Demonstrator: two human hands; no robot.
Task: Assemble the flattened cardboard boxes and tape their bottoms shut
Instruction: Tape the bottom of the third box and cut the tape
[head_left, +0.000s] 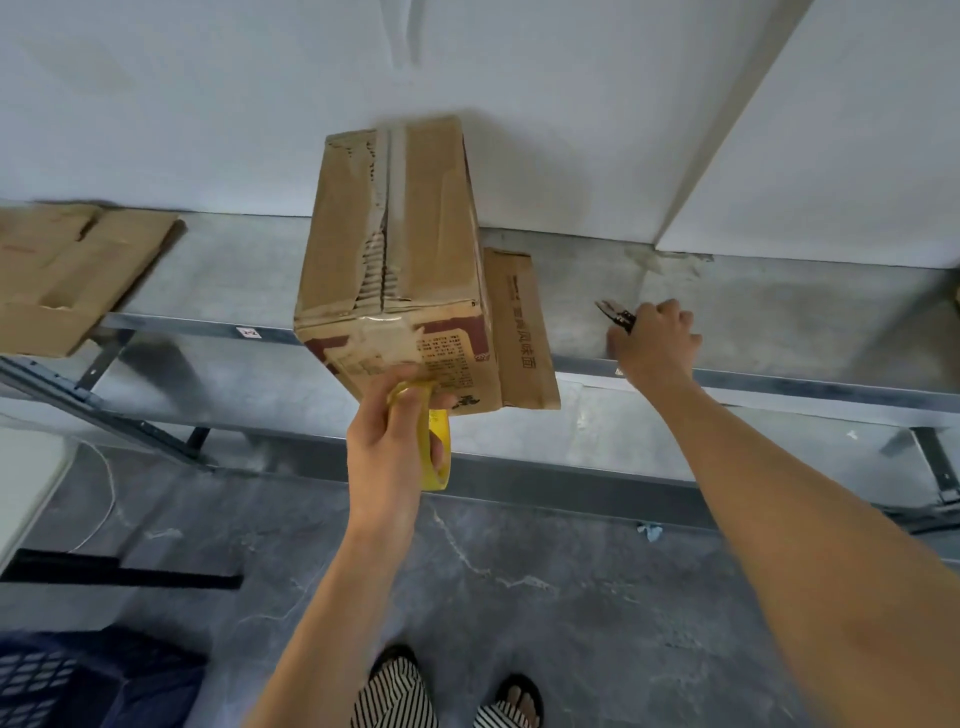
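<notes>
Where the shelf (753, 312) starts at the left: flat cardboard (67, 270) lies on it, its near edge hanging over the rail, well apart from both hands.
Basket (62, 675): dark blue, on the floor at the bottom left.
Box (415, 234): assembled, standing on the shelf between the two hands, tilted, with a taped and torn seam running along its upper face.
Left hand (384, 447): fingers curled through the yellow tape roll (436, 457), gripping it; the thumb presses against the box's printed near face, low down.
Tape roll: just below the box's near bottom edge, touching it.
Flap (519, 327): sticks out from the box's right side, between the box and the right hand.
Tool (615, 314): metal tips, dark handles, over the shelf; whether scissors or pliers cannot be told.
Right hand (657, 338): fingers curled round the tool's handles, right of the box and clear of it.
Feet (514, 701): in sandals, on the grey floor below.
</notes>
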